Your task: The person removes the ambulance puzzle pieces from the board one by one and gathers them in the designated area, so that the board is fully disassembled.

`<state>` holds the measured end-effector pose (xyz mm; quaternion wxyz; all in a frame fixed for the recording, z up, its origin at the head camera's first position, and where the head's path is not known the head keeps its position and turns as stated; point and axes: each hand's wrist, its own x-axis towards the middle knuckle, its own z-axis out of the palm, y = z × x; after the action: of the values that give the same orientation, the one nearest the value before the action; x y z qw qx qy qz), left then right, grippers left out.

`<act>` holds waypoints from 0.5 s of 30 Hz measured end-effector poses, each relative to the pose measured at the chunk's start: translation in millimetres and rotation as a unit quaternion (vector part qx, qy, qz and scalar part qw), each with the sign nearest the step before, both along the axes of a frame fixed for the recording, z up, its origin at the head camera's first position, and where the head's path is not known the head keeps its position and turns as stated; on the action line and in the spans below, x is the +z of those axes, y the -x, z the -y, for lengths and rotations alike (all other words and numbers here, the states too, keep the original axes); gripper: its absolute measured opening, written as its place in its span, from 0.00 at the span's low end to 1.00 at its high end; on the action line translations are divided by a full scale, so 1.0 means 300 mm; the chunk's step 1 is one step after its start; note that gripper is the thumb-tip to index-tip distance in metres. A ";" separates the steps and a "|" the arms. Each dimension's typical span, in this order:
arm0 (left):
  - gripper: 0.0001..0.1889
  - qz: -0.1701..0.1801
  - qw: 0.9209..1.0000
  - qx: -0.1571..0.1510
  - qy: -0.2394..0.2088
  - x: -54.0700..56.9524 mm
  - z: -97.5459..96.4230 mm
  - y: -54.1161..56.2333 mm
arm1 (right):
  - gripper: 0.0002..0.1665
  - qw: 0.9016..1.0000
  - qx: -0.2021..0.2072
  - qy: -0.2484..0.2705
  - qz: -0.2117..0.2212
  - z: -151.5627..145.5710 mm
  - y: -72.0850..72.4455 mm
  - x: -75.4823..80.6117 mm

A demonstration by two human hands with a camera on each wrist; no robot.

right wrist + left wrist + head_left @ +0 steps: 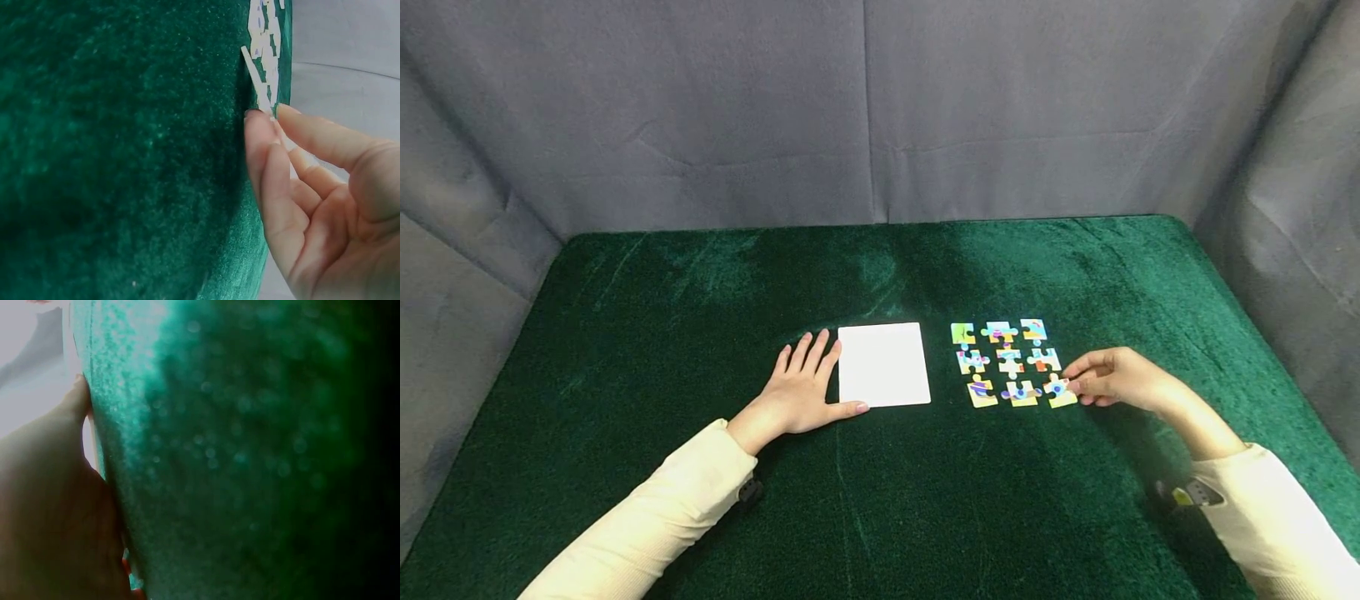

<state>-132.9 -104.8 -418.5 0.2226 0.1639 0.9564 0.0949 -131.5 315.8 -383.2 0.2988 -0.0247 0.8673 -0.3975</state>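
Observation:
My left hand [801, 396] lies flat with fingers spread on the left side of a white square board [883, 365], its thumb at the board's near left corner. In the left wrist view, part of that hand [50, 487] shows against the green cloth. My right hand [1120, 379] pinches a jigsaw puzzle piece [1058, 395] with a blue spot at the near right corner of a loose grid. The right wrist view shows this piece [255, 74] tilted up from the cloth between thumb and fingers. Several other puzzle pieces [1010, 363] lie face up in three rows, slightly apart.
A dark green velvety cloth [880, 500] covers the table. Grey curtains [737, 108] hang behind it and along both sides. The puzzle pieces lie to the right of the white board, with a strip of cloth between them.

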 end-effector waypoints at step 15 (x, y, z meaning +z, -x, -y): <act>0.52 -0.001 1.000 0.002 -0.005 -0.005 -0.002 -0.002 | 0.26 0.999 -0.010 -0.015 0.042 -0.019 0.005 0.020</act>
<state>-132.1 -104.3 -420.1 0.2207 0.1629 0.9564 0.1004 -132.9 321.4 -377.2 0.3316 0.0049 0.8601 -0.3877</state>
